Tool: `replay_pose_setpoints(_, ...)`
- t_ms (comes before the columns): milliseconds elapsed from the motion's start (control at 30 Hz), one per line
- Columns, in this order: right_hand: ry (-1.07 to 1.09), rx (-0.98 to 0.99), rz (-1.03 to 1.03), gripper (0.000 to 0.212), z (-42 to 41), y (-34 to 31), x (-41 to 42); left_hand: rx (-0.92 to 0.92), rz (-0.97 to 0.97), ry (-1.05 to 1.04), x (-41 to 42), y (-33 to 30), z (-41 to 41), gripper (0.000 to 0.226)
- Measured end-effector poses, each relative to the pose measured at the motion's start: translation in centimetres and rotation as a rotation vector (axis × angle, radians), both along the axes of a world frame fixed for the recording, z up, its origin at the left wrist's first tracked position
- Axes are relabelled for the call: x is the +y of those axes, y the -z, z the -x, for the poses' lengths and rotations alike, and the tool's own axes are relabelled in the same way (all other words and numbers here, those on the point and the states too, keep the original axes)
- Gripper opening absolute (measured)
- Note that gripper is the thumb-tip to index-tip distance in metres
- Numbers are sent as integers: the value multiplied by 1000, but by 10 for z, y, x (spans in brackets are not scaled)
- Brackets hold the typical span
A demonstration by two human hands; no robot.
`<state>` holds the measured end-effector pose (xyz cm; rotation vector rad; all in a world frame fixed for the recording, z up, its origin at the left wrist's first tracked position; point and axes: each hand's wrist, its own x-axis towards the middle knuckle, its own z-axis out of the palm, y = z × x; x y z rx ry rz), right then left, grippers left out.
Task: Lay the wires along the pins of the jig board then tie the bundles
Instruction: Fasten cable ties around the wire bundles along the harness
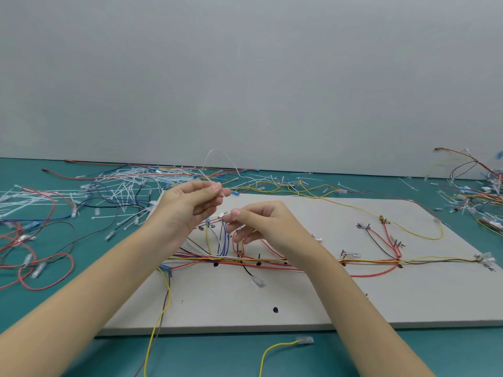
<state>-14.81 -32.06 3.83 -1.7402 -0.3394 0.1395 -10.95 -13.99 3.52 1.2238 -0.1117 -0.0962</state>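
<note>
A white jig board (313, 303) lies on the teal table, with dark pins and coloured wires (272, 259) running along its middle row. My left hand (190, 202) is raised over the board's far left corner and pinches a thin white wire (217, 151) that arches up behind it. My right hand (261, 221) hovers just right of it, thumb and forefinger pinched near a small white connector (221, 213) above the blue and red wire loops. Whether the right hand actually holds that connector is unclear.
A heap of white cable ties (119, 186) and loose wires covers the table at far left. Red wire loops (35, 268) lie at left. Another tangle of wires (476, 191) sits far right. A yellow wire (283, 345) trails off the board's front edge.
</note>
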Motion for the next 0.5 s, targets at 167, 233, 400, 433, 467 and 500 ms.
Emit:
replay_pose_setpoints(167, 41, 20, -62, 14, 6, 0, -5, -15, -26, 36, 3, 8, 6, 23)
replay_pose_setpoints(233, 85, 18, -26, 13, 6, 2, -4, -8, -77, 92, 7, 6, 8, 26)
replay_pose_setpoints(400, 263, -15, 11, 14, 2, 3, -7, -200, -789, 235, 53, -11, 2, 3)
replay_pose_setpoints(433, 279, -16, 30, 15, 2, 3, -7, -235, -946, 253, 66, -14, -1, 11)
replay_pose_setpoints(467, 286, -15, 47, 16, 2, 4, -7, -226, -1079, 292, 79, -16, -3, 17)
replay_pose_setpoints(500, 288, -14, 60, 16, 1, 4, -7, -188, -1171, 371, 89, -18, -3, 18)
